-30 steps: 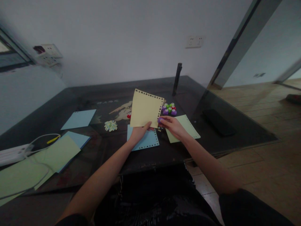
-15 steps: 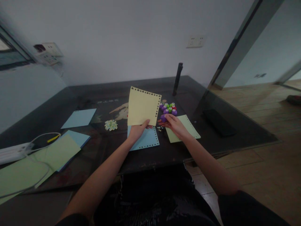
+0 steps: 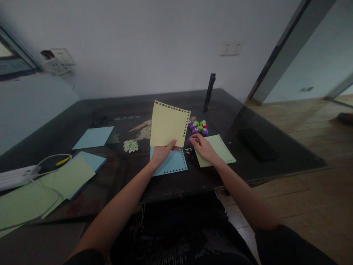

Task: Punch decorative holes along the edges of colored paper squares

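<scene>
My left hand (image 3: 161, 153) holds a pale yellow paper sheet (image 3: 168, 124) upright by its lower edge; small shapes are punched along its top and right edges. My right hand (image 3: 203, 148) grips a small purple punch (image 3: 190, 140) just right of the sheet's lower corner, resting over a green punched sheet (image 3: 220, 150). A blue punched sheet (image 3: 172, 164) lies flat under my left hand. A cluster of purple, green and red punches (image 3: 199, 127) sits behind my right hand.
A heap of punched paper bits (image 3: 130, 145) lies left of the yellow sheet. More blue (image 3: 93, 137) and green sheets (image 3: 67, 177) lie at the left, by a white power strip (image 3: 16, 176) with cables. A black post (image 3: 209, 92) stands at the back, a black object (image 3: 257, 144) at the right.
The yellow sheet has shifted slightly left and up, away from the purple punch. My right hand with the punch has dropped back from the sheet's edge toward the table.
</scene>
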